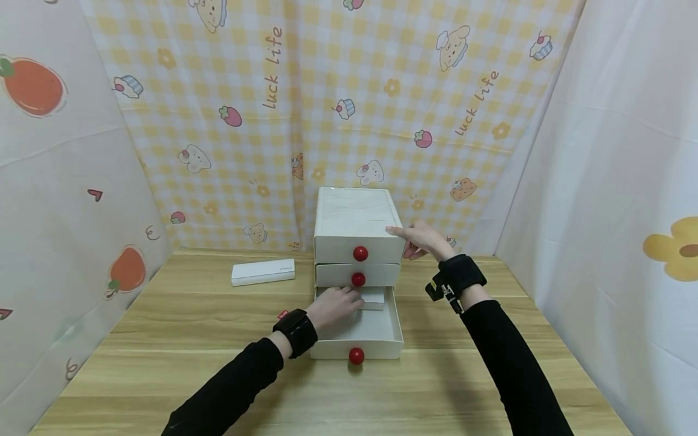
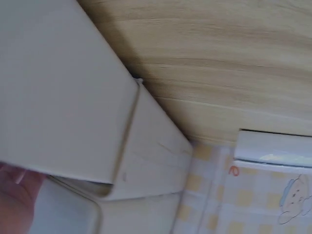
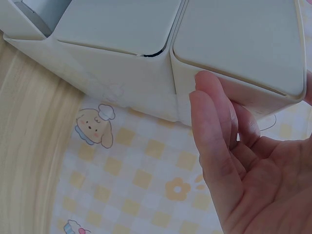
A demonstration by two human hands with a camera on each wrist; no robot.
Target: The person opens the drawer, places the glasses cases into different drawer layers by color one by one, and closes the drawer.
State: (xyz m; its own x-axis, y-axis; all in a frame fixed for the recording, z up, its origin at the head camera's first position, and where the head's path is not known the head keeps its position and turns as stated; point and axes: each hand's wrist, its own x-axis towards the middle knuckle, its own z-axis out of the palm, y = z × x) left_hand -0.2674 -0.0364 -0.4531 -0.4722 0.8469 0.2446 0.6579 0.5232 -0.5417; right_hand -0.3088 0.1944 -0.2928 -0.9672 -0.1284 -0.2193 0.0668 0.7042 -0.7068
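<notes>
A white drawer cabinet (image 1: 357, 212) with round red knobs stands on the table, its bottom drawer (image 1: 382, 349) pulled out. My left hand (image 1: 334, 307) reaches into that drawer, fingers bent over the left part of a white box (image 1: 373, 298) near the back and holding it. In the left wrist view, the drawer wall (image 2: 58, 92) hides most of the left fingers (image 2: 31, 183). My right hand (image 1: 422, 238) rests on the cabinet's upper right edge, a digit on top and the others loosely bent beside the side wall (image 3: 229, 83).
Another long white box (image 1: 263, 272) lies on the wooden table (image 1: 218, 339) left of the cabinet. A small red item (image 1: 282, 314) shows beside the left wrist. Patterned curtains (image 1: 245, 145) hang behind and at both sides.
</notes>
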